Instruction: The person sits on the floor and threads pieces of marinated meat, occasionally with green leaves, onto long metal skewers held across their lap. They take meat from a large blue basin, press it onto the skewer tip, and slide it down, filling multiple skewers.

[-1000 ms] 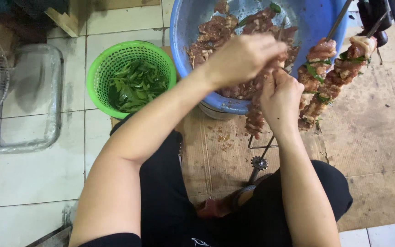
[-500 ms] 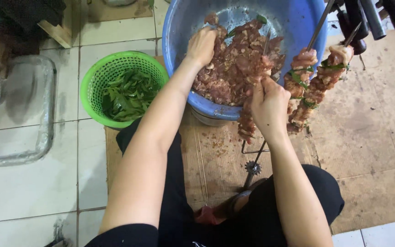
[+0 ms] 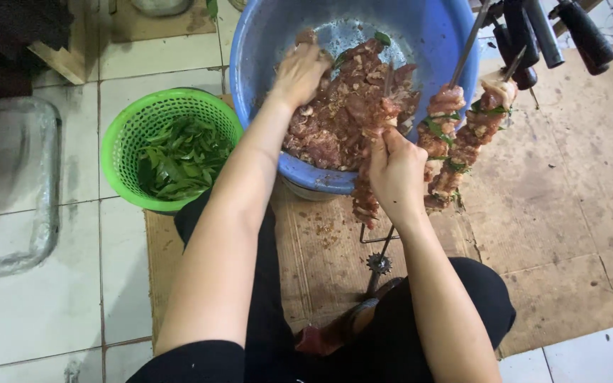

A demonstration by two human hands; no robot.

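Observation:
A big blue basin (image 3: pixel 264 42) holds a heap of marinated meat pieces (image 3: pixel 345 117). My left hand (image 3: pixel 298 72) is down in the basin, fingers closed on the meat at its left side. My right hand (image 3: pixel 395 174) grips a metal skewer (image 3: pixel 365 191) loaded with meat, which hangs over the basin's near rim. Two more loaded skewers (image 3: pixel 455 142) with green leaves between the meat lean on the basin's right rim.
A green plastic basket (image 3: pixel 133 135) of green leaves stands left of the basin on the tiled floor. Cardboard (image 3: pixel 548 184) covers the floor under and right of the basin. Dark skewer handles (image 3: pixel 555 28) stick out at top right. A clear tray (image 3: pixel 15 191) lies at far left.
My left hand has gone from beside my right hand at the skewer up into the basin's left side and onto the meat. My right hand still holds the skewer.

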